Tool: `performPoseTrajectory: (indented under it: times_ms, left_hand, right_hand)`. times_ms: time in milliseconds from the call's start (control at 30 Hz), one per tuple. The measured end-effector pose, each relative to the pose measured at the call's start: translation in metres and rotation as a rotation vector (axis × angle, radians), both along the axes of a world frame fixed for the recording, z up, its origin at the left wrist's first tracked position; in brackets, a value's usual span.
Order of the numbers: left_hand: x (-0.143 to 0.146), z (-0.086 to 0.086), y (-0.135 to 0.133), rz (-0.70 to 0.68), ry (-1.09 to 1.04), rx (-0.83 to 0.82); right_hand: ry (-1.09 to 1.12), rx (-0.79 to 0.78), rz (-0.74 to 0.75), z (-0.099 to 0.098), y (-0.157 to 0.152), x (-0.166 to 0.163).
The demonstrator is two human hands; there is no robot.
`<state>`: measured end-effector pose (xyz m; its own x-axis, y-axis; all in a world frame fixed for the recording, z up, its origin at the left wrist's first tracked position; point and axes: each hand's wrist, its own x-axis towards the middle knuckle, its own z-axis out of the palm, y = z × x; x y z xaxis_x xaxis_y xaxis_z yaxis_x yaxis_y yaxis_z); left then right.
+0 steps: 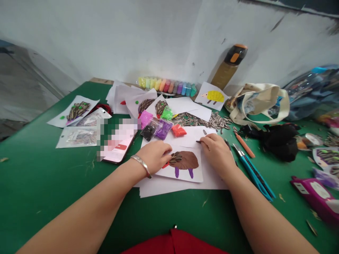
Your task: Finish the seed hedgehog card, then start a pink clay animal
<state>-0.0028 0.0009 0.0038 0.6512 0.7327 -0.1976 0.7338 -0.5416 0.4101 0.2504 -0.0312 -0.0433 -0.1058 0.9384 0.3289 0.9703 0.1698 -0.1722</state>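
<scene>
My right hand [217,152] pinches a dark sunflower seed [198,141] over the right side of the white paper. My left hand [155,155], with a silver bracelet on its wrist, lies at the left edge of a hedgehog picture [197,178]. Its fingers are bent together beside the hedgehog's head; whatever they may hold is hidden. The hedgehog has a brown clay body [188,160], purple clay legs [191,173] and a red part partly covered by my left hand. Several sunflower seeds [176,158] overlap on the body's left end.
Behind the picture lie packets of clay [179,130], a heap of sunflower seeds [217,121] and a yellow hedgehog picture [215,96]. A phone [123,141] is on the left. To the right are a blue cutter [253,171], a cloth bag [261,102] and a bottle [229,67].
</scene>
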Motion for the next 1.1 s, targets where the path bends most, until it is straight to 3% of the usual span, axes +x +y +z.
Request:
performPoseTrajectory:
  times_ms: [467,800,1100]
  left_hand:
    - [0.000,0.003,0.000,-0.031,-0.001,0.001]
    - [-0.002,0.005,0.001,-0.055,0.025,0.005]
    - [-0.003,0.005,0.003,-0.037,-0.026,-0.035]
  right_hand:
    - [-0.195,0.004,0.107,-0.001,-0.005,-0.002]
    - [0.140,-0.029,0.032,0.000,-0.001,0.005]
    - [0.140,-0.085,0.040,0.001,0.000,0.005]
